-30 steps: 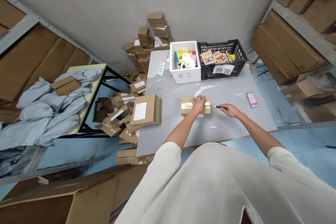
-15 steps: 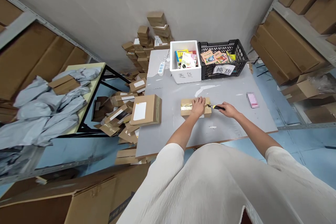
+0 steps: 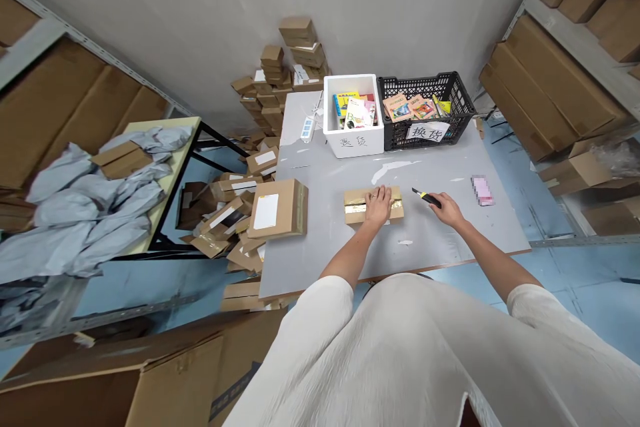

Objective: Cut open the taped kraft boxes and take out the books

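Observation:
A small cardboard box (image 3: 355, 215) with shiny tape along its top lies on the grey table (image 3: 330, 250). My left hand (image 3: 379, 204) rests on the middle of this box, fingers stretched out over the tape. To the right of the box, my right hand (image 3: 447, 209) grips a utility knife (image 3: 429, 198) with a black and yellow handle. Its blade points up and left, apart from the box. A larger cardboard box (image 3: 280, 210) with a white label stands at the table's left edge.
Behind stand a white foam box (image 3: 356, 147) and a black plastic crate (image 3: 425, 137), both holding books. A power strip (image 3: 307, 129) lies left of them. A pink pixelated item (image 3: 482, 191) is at the right. Cardboard boxes pile up beside the table; grey parcels (image 3: 95, 203) cover another table.
My right hand has drawn the utility knife off the small box to the right. A dark slit now shows along the tape. My left hand has stayed on the box.

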`<state>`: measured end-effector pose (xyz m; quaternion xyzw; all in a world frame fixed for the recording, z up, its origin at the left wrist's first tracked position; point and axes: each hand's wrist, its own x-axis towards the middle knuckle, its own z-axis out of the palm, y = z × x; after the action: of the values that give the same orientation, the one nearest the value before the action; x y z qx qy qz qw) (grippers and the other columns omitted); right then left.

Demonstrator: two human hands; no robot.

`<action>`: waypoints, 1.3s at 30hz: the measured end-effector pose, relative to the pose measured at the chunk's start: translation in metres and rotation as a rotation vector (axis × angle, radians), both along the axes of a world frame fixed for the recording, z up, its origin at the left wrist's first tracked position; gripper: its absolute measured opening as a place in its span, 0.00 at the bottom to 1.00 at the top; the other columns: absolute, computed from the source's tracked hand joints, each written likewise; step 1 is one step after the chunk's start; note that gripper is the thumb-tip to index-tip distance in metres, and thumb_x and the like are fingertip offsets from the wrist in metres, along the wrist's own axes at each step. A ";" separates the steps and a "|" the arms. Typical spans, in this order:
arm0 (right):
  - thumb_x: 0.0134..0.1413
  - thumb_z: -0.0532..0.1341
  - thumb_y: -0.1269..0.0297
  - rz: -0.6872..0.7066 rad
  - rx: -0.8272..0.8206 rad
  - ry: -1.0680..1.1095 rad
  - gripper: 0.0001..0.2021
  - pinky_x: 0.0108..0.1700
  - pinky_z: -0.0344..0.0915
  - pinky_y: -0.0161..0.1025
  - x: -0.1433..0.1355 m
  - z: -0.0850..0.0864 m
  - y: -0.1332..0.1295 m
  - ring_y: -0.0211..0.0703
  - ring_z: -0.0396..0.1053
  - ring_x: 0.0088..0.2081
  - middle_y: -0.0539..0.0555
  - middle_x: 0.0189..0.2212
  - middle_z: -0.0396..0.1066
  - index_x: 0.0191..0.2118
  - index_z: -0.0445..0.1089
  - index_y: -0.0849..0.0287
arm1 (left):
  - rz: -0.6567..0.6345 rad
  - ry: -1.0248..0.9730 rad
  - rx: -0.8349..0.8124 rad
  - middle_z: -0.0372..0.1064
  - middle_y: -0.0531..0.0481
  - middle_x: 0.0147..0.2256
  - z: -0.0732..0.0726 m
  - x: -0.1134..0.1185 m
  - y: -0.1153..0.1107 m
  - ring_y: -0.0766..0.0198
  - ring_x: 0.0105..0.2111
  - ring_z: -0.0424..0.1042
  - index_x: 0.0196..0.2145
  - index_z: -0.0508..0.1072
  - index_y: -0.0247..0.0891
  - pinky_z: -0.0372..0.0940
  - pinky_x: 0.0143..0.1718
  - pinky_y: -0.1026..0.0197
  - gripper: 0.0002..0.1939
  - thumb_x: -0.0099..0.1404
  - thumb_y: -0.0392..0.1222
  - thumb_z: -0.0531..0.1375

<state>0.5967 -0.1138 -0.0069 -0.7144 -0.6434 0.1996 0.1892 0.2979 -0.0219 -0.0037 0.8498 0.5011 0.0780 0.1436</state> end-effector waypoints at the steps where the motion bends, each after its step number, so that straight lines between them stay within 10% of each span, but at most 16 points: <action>1: 0.70 0.61 0.53 -0.024 -0.006 0.016 0.25 0.54 0.72 0.51 0.003 -0.001 0.000 0.60 0.74 0.55 0.61 0.54 0.76 0.68 0.73 0.51 | 0.007 -0.001 0.000 0.56 0.37 0.77 0.000 0.000 -0.001 0.43 0.76 0.54 0.77 0.61 0.43 0.51 0.73 0.34 0.31 0.83 0.48 0.43; 9: 0.66 0.63 0.52 -0.074 -0.036 0.160 0.22 0.58 0.72 0.52 -0.011 -0.010 -0.001 0.58 0.75 0.55 0.61 0.53 0.77 0.61 0.76 0.53 | -0.011 -0.018 -0.062 0.51 0.36 0.79 0.005 -0.006 -0.001 0.44 0.78 0.49 0.79 0.58 0.40 0.46 0.75 0.35 0.34 0.80 0.51 0.46; 22: 0.61 0.64 0.47 -0.098 -0.069 0.372 0.21 0.54 0.75 0.51 -0.051 -0.034 0.013 0.54 0.77 0.49 0.59 0.52 0.78 0.54 0.77 0.53 | 0.118 0.071 -0.114 0.43 0.35 0.80 0.009 -0.101 -0.014 0.37 0.80 0.41 0.78 0.58 0.46 0.38 0.78 0.31 0.52 0.65 0.67 0.68; 32: 0.53 0.67 0.50 -0.408 -0.140 0.130 0.16 0.44 0.75 0.45 -0.018 -0.071 -0.006 0.54 0.77 0.42 0.59 0.42 0.79 0.42 0.76 0.55 | 0.137 0.054 -0.132 0.47 0.34 0.79 0.003 -0.094 -0.011 0.37 0.80 0.44 0.78 0.59 0.44 0.49 0.77 0.37 0.47 0.70 0.66 0.64; 39: 0.58 0.68 0.54 -0.481 -0.439 -0.026 0.20 0.52 0.73 0.55 0.001 -0.085 -0.029 0.65 0.76 0.54 0.71 0.56 0.73 0.52 0.75 0.58 | 0.139 0.066 -0.146 0.48 0.35 0.79 0.004 -0.087 -0.014 0.38 0.79 0.44 0.78 0.58 0.42 0.51 0.76 0.40 0.49 0.70 0.70 0.63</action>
<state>0.5981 -0.1424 -0.0923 -0.8723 -0.3999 0.2741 0.0642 0.2107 -0.0354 0.0001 0.8023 0.5678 0.0231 0.1827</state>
